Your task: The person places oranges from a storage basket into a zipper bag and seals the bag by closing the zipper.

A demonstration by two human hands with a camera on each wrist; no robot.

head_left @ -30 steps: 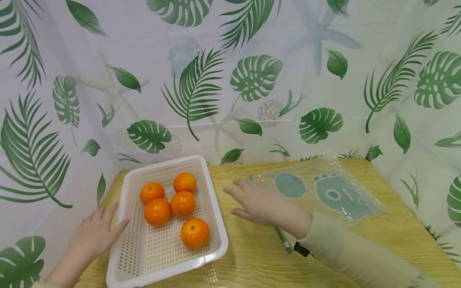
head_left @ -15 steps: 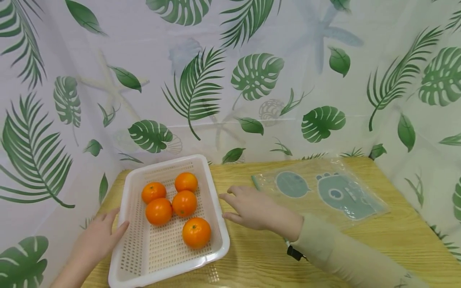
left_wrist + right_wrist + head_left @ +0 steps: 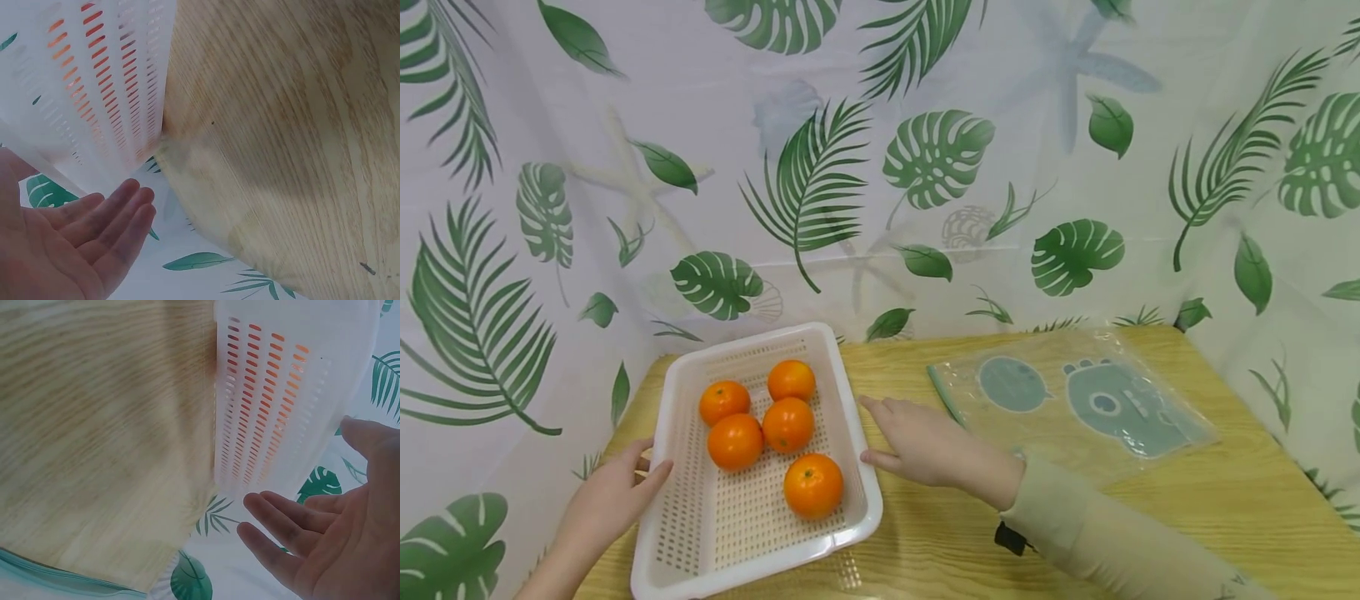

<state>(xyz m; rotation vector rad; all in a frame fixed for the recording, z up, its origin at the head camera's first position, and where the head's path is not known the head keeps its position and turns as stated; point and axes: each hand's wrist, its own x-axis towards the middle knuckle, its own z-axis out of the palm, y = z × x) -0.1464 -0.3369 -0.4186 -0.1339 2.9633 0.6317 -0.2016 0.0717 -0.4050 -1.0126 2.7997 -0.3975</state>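
Observation:
A white plastic basket (image 3: 752,554) with slotted sides stands on the wooden table. Several oranges (image 3: 788,425) lie inside it. At its left side is my left hand (image 3: 606,500), thumb at the rim and fingers outside the wall. The left wrist view shows that hand's fingers (image 3: 119,219) extended below the rim, palm up. On the opposite side, my right hand (image 3: 928,442) has its thumb at the rim. In the right wrist view its fingers (image 3: 281,519) reach loosely toward the slotted wall. Neither hand is plainly gripping the basket.
A clear zip bag (image 3: 1075,400) with blue-green printed figures lies flat on the right of the wooden table (image 3: 940,550). A white leaf-patterned cloth (image 3: 865,192) hangs behind and at both sides. A small black item (image 3: 1011,539) is by the right sleeve.
My right hand has moved left, off the zip bag and up to the basket's right rim. My left hand has come closer around the left rim. The oranges stay in place in the basket.

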